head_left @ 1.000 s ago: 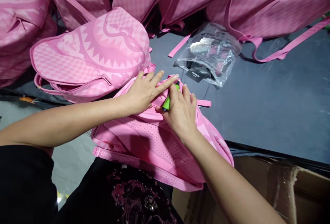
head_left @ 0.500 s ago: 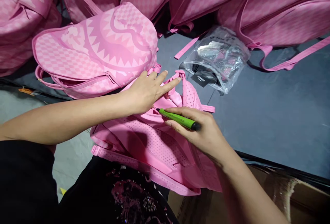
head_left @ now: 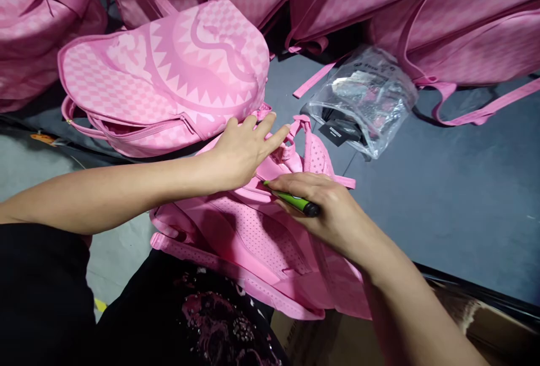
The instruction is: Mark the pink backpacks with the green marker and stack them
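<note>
A pink backpack (head_left: 253, 242) lies back side up at the table's near edge, its perforated padding and straps facing me. My left hand (head_left: 242, 149) rests flat on its top near the carry handle, fingers stretched out and apart. My right hand (head_left: 327, 211) is closed around a green pen-like tool (head_left: 295, 202) with a dark end, held low across the backpack's upper back, its tip pointing left toward my left hand.
Another pink backpack (head_left: 169, 73) with a jagged teeth pattern lies just beyond on the left. More pink bags (head_left: 442, 12) crowd the back. A clear plastic bag (head_left: 365, 99) of small items sits on the grey table (head_left: 464, 197). A cardboard box (head_left: 485, 326) stands below right.
My right hand pulled back from the top handle and turned the green tool from upright to lying across the backpack. My left hand stayed flat on the bag's top.
</note>
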Demonstrator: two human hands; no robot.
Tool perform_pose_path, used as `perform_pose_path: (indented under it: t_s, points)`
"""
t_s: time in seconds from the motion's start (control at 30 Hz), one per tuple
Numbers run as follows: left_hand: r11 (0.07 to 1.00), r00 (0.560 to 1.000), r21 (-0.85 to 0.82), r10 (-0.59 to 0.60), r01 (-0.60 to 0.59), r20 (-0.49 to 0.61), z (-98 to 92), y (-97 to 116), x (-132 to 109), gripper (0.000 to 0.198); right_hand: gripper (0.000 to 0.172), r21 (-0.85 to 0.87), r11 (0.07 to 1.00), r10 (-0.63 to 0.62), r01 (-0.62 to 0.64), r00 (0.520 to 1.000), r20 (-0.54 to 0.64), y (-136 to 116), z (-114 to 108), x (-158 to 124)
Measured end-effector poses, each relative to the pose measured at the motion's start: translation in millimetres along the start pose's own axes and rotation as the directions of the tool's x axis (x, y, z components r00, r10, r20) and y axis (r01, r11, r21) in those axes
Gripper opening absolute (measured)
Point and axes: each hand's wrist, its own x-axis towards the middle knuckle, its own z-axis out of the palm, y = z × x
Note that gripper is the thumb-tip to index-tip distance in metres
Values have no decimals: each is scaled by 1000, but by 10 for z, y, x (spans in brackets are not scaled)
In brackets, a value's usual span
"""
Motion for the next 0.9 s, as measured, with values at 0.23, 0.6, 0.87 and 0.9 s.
perform_pose_path:
  t_s: [0.23,0.6,0.87,0.9]
  points:
    - [1000,1000,8,-14,14,-13,-11,7,-30,87,21,-44,999,24,-24,1000,6,-13,39,9]
    - [1000,1000,-9,-21,21,-12,-18,10,-40,87,23,-91,991,104,-102,995,9,-82,56,-5]
    - [1000,999,8,-10,11,-50,21,-2,-45,88,21,-153,977,145,-151,988,-51,-129,131,-36]
    - [1000,999,9,-12,12,-44,24,3,-43,88,21,-162,973,155,-163,986,-59,-133,145,-38]
